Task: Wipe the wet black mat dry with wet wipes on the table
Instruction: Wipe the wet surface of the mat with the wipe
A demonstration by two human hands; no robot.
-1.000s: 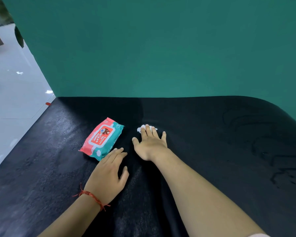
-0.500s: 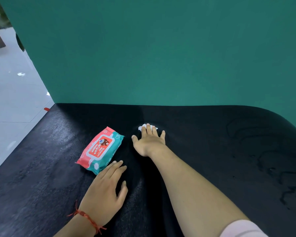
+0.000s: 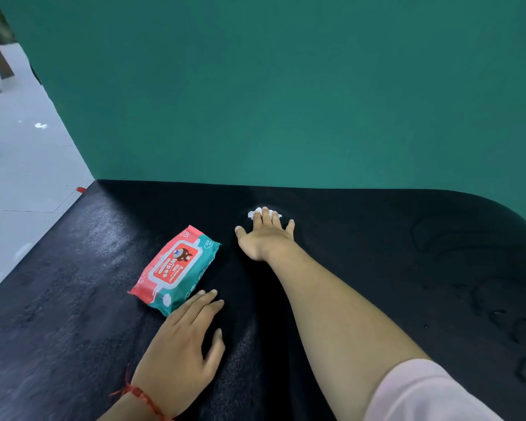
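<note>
The black mat [image 3: 377, 253] covers the whole table, with wet streaks at its right side. My right hand [image 3: 266, 238] is stretched far forward, flat, with straight fingers pressing a crumpled white wipe [image 3: 257, 213] onto the mat near the back edge. Only the wipe's far edge shows past my fingertips. My left hand [image 3: 182, 344] rests flat on the mat near me, fingers relaxed, its fingertips just beside the near corner of the red and teal wipes pack [image 3: 176, 268]. The pack lies flat and closed to the left of my right hand.
A teal wall [image 3: 286, 86] rises right behind the mat's back edge. The table's left edge drops to a pale tiled floor [image 3: 22, 165]. Water marks [image 3: 498, 299] glisten on the mat's right part.
My right hand has slid the wipe farther away toward the back edge, the arm stretching out. My left hand has stayed in place beside the pack.
</note>
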